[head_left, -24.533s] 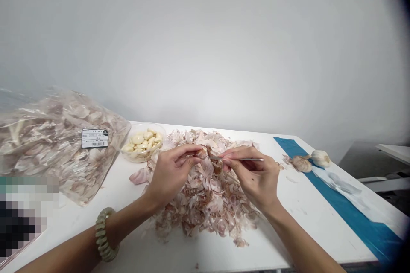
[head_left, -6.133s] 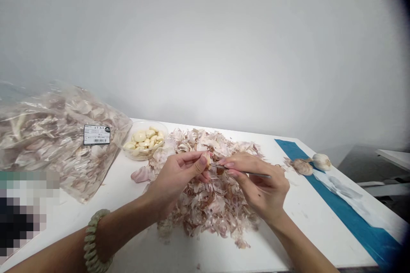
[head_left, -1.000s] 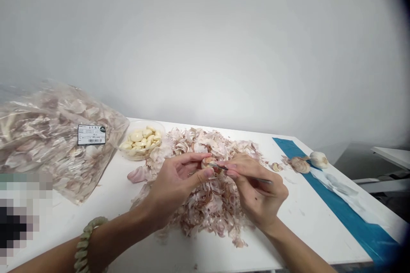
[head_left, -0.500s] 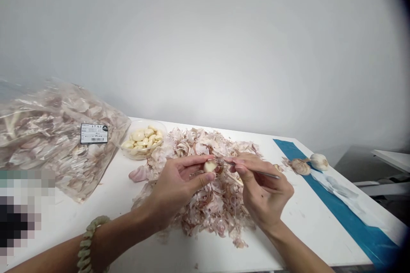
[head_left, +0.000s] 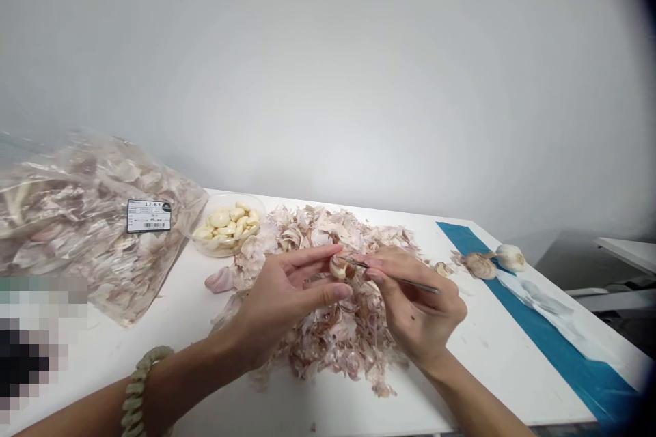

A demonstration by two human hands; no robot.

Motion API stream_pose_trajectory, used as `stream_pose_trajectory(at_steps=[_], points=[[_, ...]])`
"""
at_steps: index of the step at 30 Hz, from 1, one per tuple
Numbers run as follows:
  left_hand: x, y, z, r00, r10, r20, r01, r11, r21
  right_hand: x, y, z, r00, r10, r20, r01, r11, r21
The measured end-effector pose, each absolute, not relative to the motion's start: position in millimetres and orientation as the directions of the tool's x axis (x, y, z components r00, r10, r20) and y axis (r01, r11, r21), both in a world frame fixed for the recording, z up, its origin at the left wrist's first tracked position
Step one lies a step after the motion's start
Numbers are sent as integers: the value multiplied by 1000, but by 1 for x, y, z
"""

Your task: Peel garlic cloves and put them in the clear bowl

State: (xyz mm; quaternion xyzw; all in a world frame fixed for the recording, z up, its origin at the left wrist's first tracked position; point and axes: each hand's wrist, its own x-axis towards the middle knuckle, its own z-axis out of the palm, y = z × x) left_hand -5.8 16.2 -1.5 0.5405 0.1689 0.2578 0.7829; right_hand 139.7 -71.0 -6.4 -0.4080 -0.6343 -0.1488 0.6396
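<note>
The left hand grasps a partly peeled garlic clove between thumb and fingers; the right hand grips a slim metal tool, its tip at the clove. Below both lies a heap of garlic skins on the white counter. Left of the heap's far end, a clear bowl holds peeled cloves; farther left is a labelled plastic bag of skins.

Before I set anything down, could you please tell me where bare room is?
Mostly bare tabletop lies between the right hand and blue strip, and again nearer the person than the husk pile. Crowded: that pile, plus back left, where bag and bowl sit close.
</note>
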Motion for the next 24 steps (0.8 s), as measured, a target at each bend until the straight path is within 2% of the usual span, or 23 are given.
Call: stream_pose_trajectory(at_steps=[9,17,24], points=[[-5,19,-1,828,561,-20,-201,329,922,139,-72,-8,131,352,927,698,631,-339],[-5,17,3,786,617,-41,-164,272,948,134,-74,-9,350,421,837,637,549,-542],[-4,18,1,773,632,-52,-150,261,954,136,-72,-10,424,401,812,619,526,-583]])
